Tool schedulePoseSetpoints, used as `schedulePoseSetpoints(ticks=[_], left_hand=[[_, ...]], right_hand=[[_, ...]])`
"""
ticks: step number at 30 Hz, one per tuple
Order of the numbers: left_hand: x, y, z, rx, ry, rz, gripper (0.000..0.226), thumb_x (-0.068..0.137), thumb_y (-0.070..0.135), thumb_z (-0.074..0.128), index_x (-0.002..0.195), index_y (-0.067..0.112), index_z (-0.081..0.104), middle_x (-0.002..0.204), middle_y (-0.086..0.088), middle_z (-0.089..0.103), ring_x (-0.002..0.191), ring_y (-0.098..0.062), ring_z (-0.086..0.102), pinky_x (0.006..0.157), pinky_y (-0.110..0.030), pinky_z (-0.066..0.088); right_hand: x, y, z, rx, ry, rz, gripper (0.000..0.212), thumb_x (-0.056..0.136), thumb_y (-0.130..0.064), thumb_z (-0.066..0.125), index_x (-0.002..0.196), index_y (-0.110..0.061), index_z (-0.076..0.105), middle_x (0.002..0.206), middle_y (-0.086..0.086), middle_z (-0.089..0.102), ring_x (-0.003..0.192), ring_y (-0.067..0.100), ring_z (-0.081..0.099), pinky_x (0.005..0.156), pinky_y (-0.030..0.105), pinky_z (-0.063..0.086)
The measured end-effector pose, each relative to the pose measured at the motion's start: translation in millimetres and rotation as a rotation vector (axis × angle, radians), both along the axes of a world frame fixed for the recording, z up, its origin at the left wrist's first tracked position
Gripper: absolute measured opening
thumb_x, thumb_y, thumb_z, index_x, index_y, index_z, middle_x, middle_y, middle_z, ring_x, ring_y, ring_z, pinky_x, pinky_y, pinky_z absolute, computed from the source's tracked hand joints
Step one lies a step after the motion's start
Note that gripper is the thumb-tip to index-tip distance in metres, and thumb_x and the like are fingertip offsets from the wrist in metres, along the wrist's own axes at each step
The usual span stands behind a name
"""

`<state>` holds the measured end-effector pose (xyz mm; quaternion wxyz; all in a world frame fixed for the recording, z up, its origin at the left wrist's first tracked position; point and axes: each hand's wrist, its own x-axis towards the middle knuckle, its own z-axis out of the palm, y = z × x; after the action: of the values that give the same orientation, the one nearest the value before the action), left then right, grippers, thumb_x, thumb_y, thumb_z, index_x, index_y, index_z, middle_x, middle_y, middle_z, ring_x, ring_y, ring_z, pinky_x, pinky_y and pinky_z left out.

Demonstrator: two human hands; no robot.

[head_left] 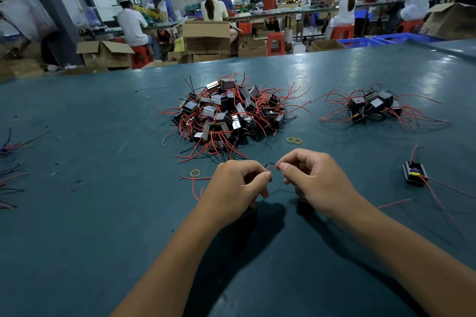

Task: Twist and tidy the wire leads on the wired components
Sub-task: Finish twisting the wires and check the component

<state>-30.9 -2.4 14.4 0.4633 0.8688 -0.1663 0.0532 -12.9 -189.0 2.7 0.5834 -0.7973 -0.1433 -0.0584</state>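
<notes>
Both hands are held close together near the table's (77, 213) near edge. A red lead end (269, 168) is pinched in the left hand (235, 188), another (277, 166) in the right hand (313, 177), tips nearly meeting, presumably for twisting. Their component is hidden under the hands.

Counted: one large component pile (229, 113) at centre; one smaller pile (373, 108) toward the right edge; one single component (415, 174); three yellow rubber bands (294, 140).
</notes>
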Motion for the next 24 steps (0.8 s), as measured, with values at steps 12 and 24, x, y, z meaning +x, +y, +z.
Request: schedulePoseSetpoints(ticks=[12, 24], left_hand=[[0.7, -2.8, -2.8, -0.023, 0.007, -0.009, 0.019, 0.097, 0.022, 0.063, 0.083, 0.016, 0.073, 0.066, 0.006, 0.071, 0.046, -0.004, 0.057, 0.047, -0.013, 0.041], [0.1, -6.2, -3.5, -0.055, -0.020, -0.001, 0.023, 0.097, 0.022, 0.063, 0.076, 0.018, 0.071, 0.059, 0.009, 0.066, 0.044, -0.002, 0.054, 0.046, -0.013, 0.039]], right_hand=[[-6.5, 4.6, 3.2, 0.089, -0.024, 0.004, 0.012, 0.095, -0.012, 0.062, 0.085, -0.014, 0.070, 0.060, -0.008, 0.061, 0.045, -0.002, 0.048, 0.046, 0.006, 0.035], [-9.2, 6.3, 3.1, 0.064, -0.047, 0.016, 0.012, 0.092, -0.014, 0.067, 0.081, -0.017, 0.070, 0.061, -0.010, 0.063, 0.058, 0.004, 0.052, 0.055, 0.015, 0.042]])
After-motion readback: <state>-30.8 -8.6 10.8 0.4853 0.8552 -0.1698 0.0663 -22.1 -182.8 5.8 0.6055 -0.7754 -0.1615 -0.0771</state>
